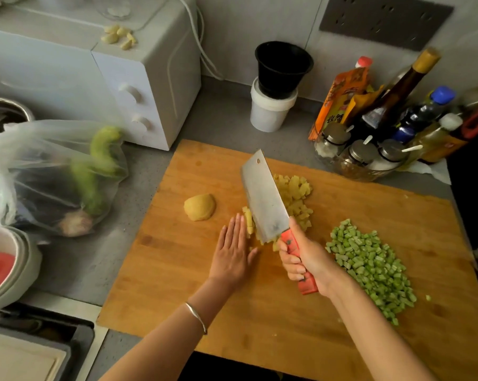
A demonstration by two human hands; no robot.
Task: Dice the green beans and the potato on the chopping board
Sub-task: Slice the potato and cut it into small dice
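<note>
A few potato strips (249,221) lay mid chopping board (177,270), between the left hand (233,253), its straight fingers (239,225) flat against them, and the one cleaver (262,199), whose blade hid part of them and whose red handle the right hand (308,259) gripped with curled fingers (290,263). One heap of diced potato (297,195) lay right of the blade, one uncut potato piece (199,207) left, and one heap of diced green beans (369,266) near right. On the grey desk (218,119) around it sat one bag (39,166) of vegetables left, one white oven (138,78) far left, one black cup (283,67) in one white tub (269,112), and three lidded jars (361,154) far right.
</note>
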